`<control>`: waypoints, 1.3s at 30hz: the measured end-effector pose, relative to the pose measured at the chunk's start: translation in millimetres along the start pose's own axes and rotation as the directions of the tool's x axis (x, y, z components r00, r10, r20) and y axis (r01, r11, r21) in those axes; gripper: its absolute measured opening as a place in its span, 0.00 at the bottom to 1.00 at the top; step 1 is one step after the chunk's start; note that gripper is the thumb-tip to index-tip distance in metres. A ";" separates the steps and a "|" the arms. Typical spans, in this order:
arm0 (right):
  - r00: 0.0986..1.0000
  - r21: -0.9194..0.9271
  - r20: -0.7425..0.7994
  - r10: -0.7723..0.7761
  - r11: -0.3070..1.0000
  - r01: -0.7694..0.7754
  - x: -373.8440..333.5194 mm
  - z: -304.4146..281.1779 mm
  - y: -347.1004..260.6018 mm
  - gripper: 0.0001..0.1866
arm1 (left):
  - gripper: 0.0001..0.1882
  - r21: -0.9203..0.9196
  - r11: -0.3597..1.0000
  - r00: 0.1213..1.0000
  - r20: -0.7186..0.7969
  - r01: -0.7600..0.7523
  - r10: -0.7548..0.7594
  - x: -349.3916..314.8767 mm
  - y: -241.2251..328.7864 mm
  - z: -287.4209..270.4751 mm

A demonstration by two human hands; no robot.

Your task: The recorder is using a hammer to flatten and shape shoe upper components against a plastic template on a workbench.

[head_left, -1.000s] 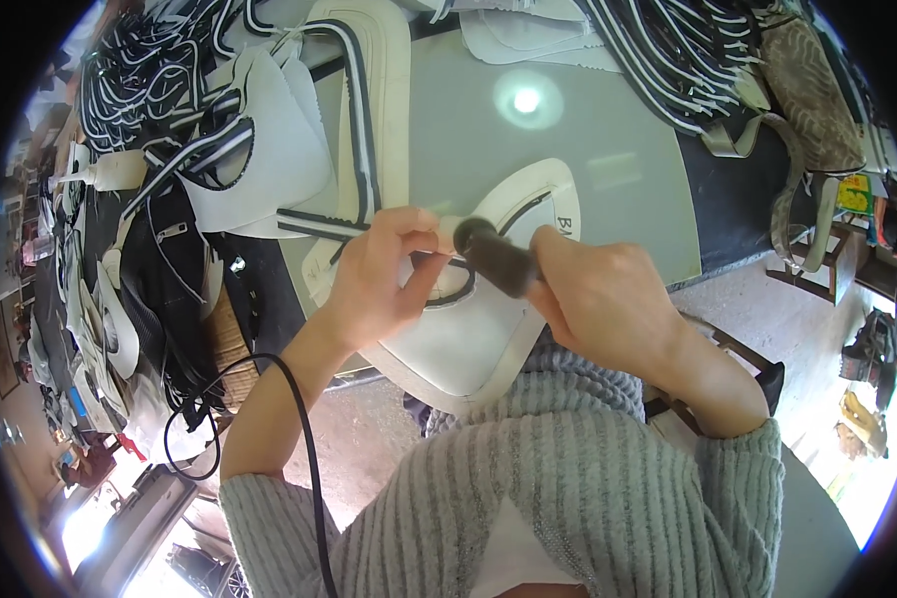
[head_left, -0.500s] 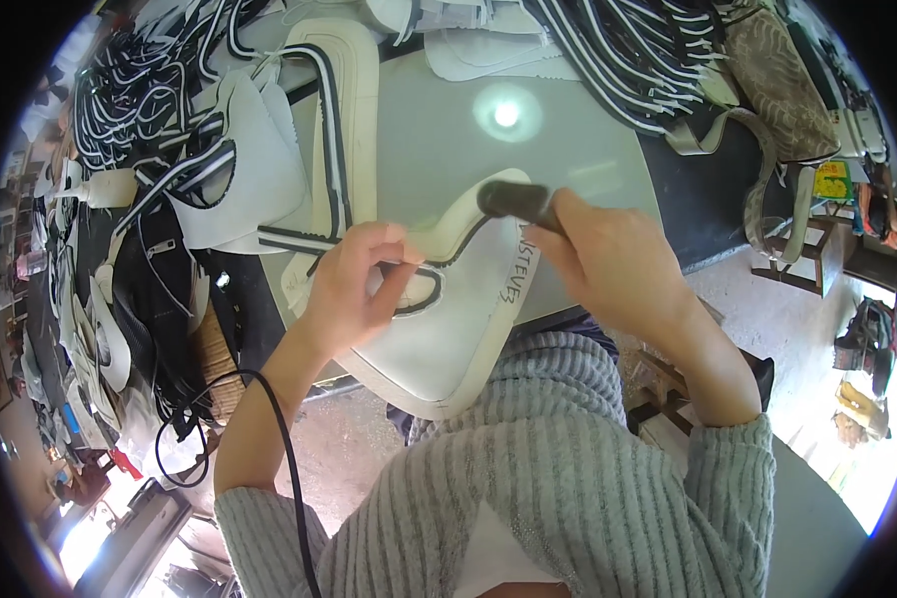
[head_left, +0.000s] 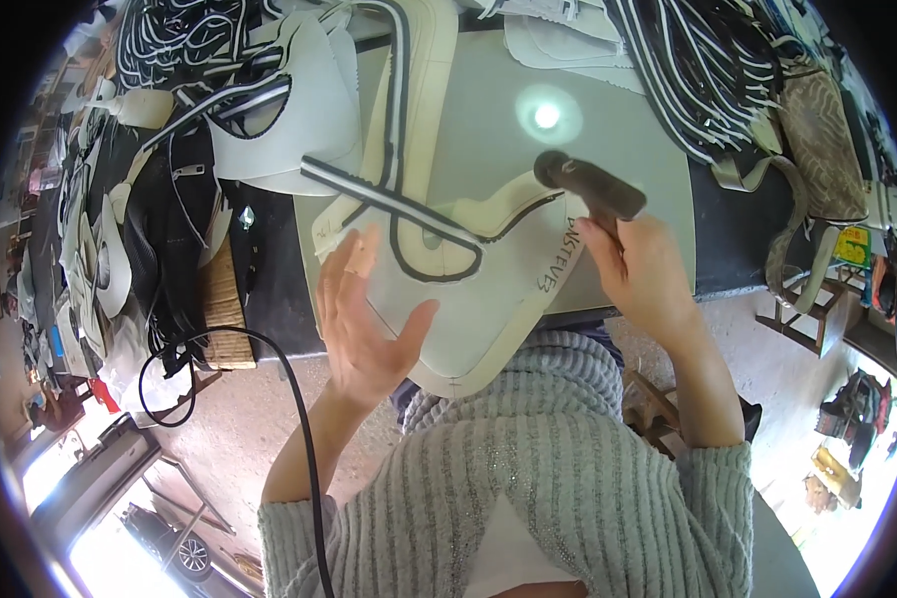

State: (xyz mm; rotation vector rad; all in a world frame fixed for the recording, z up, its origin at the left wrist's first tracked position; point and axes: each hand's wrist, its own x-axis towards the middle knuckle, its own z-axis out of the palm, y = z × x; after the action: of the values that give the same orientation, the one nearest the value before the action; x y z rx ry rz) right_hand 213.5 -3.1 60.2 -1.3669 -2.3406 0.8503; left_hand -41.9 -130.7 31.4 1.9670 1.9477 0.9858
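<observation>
A white bag-shaped panel with a cream border and handwriting along its right edge lies in front of me. A black-and-white trim strip bends round its inner notch, one end sticking out to the left. My left hand is open at the panel's left edge, thumb apart from the fingers, with nothing held. In my right hand is a hammer, gripped by its handle. Its dark head is over the panel's upper right tip; whether they touch I cannot tell.
The panel lies on a grey-green board. Bundles of striped strips and white cut pieces lie at the back. A white bottle and a black zippered piece are on the left. A black cable hangs by my left arm.
My left hand has come off the strip at the notch, moved down toward the panel's left edge and opened. The hammer has turned in my right hand. The whole view has shifted somewhat.
</observation>
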 end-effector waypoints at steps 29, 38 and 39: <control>0.969 0.379 0.218 -0.117 0.925 0.027 69.6 40.8 -50.3 0.16 | 0.32 0.033 0.983 0.982 0.067 -0.181 0.178 -2.5 15.0 25.4; 0.934 0.442 0.334 -0.125 0.896 -0.038 73.0 21.0 -35.3 0.12 | 0.29 -0.001 0.996 0.995 0.050 -0.089 0.089 -9.9 16.9 27.8; 0.913 0.511 0.403 -0.070 0.845 -0.160 72.1 15.4 -27.3 0.12 | 0.27 0.008 0.999 0.997 0.072 -0.038 0.037 -10.3 21.7 29.4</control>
State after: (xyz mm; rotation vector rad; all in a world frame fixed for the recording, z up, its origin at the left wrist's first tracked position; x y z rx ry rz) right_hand 150.5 43.9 62.5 -1.0739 -2.0780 1.7954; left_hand -6.3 -133.8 18.4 2.0222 1.8872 0.9036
